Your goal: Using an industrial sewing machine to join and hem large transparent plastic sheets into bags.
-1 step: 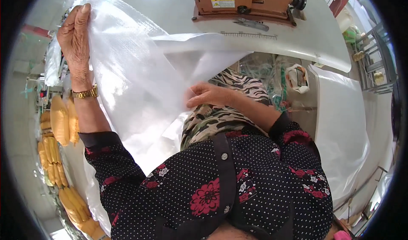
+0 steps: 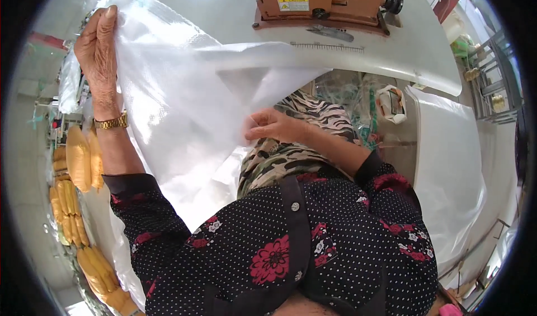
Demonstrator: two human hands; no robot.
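A translucent white woven plastic sheet (image 2: 173, 92) stretches between my two hands, draped over my lap and the table's near edge. At the far left my left hand (image 2: 99, 50) is closed on its edge, thumb against fingers, a gold watch on the wrist. My right hand (image 2: 274, 125) pinches the sheet near the middle, above my camouflage-patterned lap; its fingertips are partly veiled by the plastic. A flap of the sheet folds across toward the right, over the table edge.
An orange-brown sewing machine (image 2: 321, 4) stands on the pale table (image 2: 414, 47), with small thread snips (image 2: 331, 33) and a printed ruler scale before it. White sheets (image 2: 447, 165) hang at the right, near a white bag (image 2: 391, 104). Yellow bundles (image 2: 78, 159) lie at the left.
The sheet's upper flap has shifted and spread a little, covering more of the table gap beside the fold. Both hands stay almost where they were, still gripping.
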